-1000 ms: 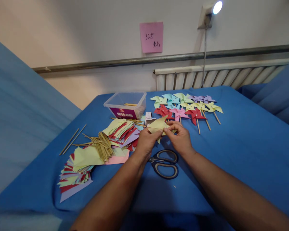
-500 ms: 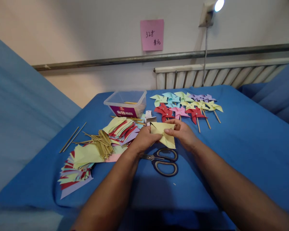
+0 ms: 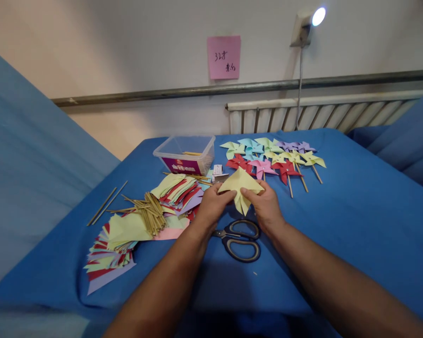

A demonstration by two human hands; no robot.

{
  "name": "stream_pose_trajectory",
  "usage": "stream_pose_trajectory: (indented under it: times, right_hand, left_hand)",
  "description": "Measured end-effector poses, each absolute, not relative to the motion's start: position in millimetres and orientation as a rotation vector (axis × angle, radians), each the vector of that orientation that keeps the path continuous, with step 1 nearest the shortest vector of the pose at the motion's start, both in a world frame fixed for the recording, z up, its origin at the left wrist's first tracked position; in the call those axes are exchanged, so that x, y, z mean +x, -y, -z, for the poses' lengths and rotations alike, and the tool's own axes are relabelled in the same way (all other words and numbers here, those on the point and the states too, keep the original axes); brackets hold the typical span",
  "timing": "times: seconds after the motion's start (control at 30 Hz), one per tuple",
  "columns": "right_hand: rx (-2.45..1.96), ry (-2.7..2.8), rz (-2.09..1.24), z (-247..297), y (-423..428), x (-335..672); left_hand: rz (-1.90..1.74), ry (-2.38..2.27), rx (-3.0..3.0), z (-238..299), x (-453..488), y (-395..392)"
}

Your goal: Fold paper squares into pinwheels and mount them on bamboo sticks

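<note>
A pale yellow paper square point(image 3: 241, 182), with slits cut in from its corners, is held up between both hands in the middle of the view. My left hand point(image 3: 214, 202) pinches its left side, thumb on the near face. On the right side my right hand point(image 3: 266, 202) grips it the same way, both thumbs close to the centre. The lower part of the paper hangs in split points; the fingers behind it are hidden. Just below the hands lie dark-handled scissors point(image 3: 242, 240) on the blue cloth.
Left of the hands are stacks of coloured paper point(image 3: 181, 193), a fanned paper pile point(image 3: 109, 253) and a heap of thin sticks point(image 3: 151, 213). A clear plastic box point(image 3: 183, 159) and a small white box point(image 3: 217, 170) stand behind. Finished pinwheels point(image 3: 262, 166) lie at the back right.
The paper has been turned so that a corner points up, and its lower points now hang apart. My right hand has shifted down, and both thumbs have come together near the centre.
</note>
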State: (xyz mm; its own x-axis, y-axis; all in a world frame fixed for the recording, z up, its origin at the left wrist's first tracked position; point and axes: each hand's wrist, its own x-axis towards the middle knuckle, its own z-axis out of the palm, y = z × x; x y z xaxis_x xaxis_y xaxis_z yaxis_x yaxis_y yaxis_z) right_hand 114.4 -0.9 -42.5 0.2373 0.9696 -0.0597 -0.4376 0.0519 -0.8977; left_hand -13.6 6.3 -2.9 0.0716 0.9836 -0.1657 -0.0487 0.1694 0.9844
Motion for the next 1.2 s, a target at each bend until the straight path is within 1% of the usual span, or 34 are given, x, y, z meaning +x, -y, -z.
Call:
stream_pose_trajectory:
  times: [0.1, 0.27, 0.63, 0.77, 0.87, 1.07, 1.13, 1.2]
  right_hand:
    - [-0.935, 0.567, -1.159, 46, 0, 109]
    - [-0.945, 0.572, -1.14, 46, 1, 106]
    - [-0.961, 0.626, -1.183, 43, 4, 103]
    - [-0.944, 0.718, -1.174, 43, 6, 106]
    - [-0.928, 0.879, -1.016, 40, 9, 111]
    - [-1.028, 1.396, -0.526, 32, 16, 119]
    - [-1.007, 1.501, -0.438, 29, 17, 119]
    - [-0.977, 1.53, -0.417, 28, 18, 118]
  left_hand:
    - [-1.05, -1.044, 0.879, 12, -5, -4]
    - [-1.078, -0.99, 0.724, 17, -1, -2]
    - [-1.138, -1.055, 0.736, 20, -3, -3]
    - [-1.171, -1.014, 0.684, 18, -7, -7]
    - [-1.212, -0.944, 0.606, 12, -13, -11]
    - [-1.198, -0.913, 0.482, -3, -19, -13]
    - [-1.197, -0.902, 0.496, -3, -18, -11]
    - [-1.195, -0.886, 0.537, -1, -17, -10]
